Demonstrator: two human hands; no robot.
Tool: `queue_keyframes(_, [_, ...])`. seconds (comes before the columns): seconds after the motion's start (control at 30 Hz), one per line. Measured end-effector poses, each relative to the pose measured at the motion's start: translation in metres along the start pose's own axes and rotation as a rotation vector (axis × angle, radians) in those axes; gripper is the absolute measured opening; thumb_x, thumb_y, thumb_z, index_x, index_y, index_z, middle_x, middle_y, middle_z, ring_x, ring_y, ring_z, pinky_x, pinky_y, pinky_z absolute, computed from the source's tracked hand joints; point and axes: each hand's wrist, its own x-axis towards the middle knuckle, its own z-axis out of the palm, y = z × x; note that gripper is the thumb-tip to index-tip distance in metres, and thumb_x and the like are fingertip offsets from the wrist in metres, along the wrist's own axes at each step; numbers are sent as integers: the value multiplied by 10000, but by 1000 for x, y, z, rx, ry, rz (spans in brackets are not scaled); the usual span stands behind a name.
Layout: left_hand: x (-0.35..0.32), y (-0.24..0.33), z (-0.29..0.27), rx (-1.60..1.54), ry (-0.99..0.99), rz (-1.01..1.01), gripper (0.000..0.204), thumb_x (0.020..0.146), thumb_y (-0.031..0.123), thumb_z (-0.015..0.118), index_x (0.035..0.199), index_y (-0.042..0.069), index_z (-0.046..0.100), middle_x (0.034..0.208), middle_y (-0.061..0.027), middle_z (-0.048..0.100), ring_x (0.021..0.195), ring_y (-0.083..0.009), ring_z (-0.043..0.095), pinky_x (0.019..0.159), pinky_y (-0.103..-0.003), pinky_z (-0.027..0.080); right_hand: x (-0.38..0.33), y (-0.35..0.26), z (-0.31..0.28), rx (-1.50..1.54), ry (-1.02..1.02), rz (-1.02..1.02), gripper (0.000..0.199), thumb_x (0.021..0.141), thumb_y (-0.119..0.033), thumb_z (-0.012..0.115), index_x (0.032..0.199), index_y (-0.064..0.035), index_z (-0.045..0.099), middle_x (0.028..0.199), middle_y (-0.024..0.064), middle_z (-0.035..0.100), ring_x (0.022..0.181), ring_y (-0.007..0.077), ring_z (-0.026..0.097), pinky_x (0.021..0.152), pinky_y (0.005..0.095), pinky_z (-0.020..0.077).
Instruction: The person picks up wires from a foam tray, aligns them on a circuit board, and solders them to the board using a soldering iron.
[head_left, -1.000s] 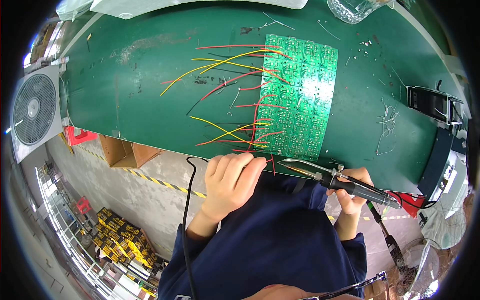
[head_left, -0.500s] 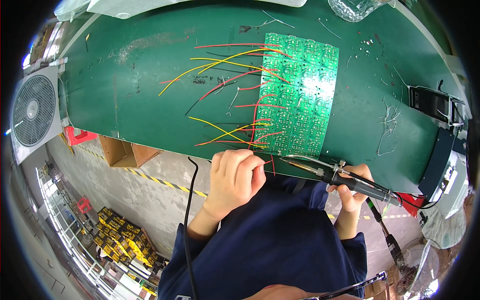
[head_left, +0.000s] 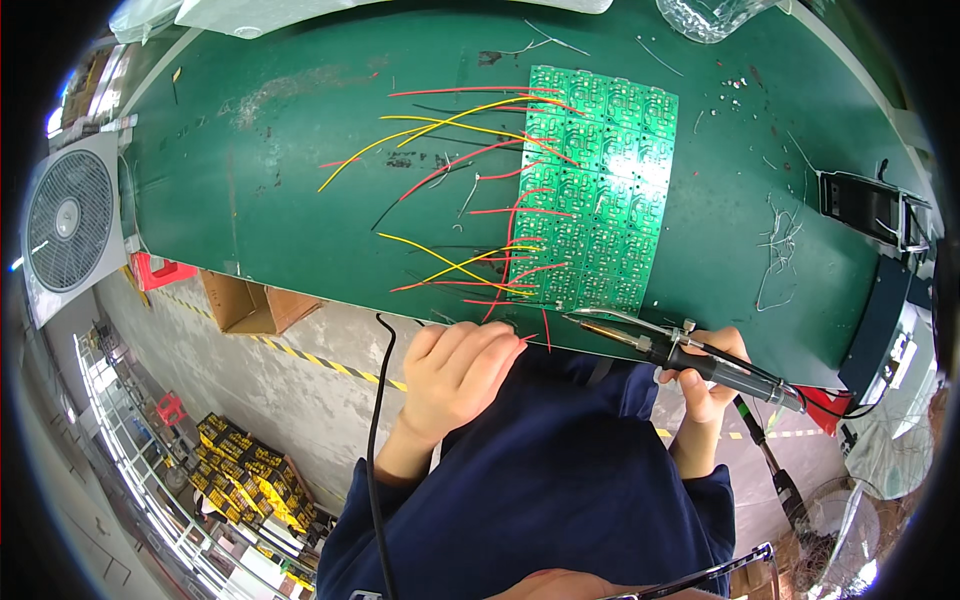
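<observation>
A green circuit board panel (head_left: 600,190) lies on the green table (head_left: 280,180), with red, yellow and black wires (head_left: 450,150) fanning out to its left. My right hand (head_left: 705,375) grips a black-handled soldering iron (head_left: 680,352) whose metal tip points left at the board's near edge. My left hand (head_left: 458,375) sits at the table's near edge, fingers pinched on a red wire (head_left: 530,338) by the board's lower corner.
A white box fan (head_left: 70,225) stands at the left end of the table. A black soldering station (head_left: 868,208) sits at the right. Wire scraps (head_left: 780,245) lie beside the board. A cardboard box (head_left: 250,305) and yellow-black items (head_left: 240,470) are on the floor.
My left hand has slid slightly right along the table edge toward the board's corner. The soldering iron has stayed almost in place.
</observation>
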Motion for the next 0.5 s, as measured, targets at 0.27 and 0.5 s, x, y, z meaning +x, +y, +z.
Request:
queue_keyframes(0.27, [-1,2,6,128,-13,-34,226,576,78,662,784,92,573,729,13,465,612,-132,463,547,-257,298,-1,0,-1,4,8,9,215,655,-78,598,748,40,444,604,100,539,470,133,549,425,216,444])
queue_keyframes(0.5, [-1,2,4,187,-70,1,129,615,80,596,740,75,565,734,12,485,628,-113,467,553,-241,316,0,-1,0,-18,15,-3,217,654,-76,599,747,39,441,604,98,536,466,131,547,426,212,443])
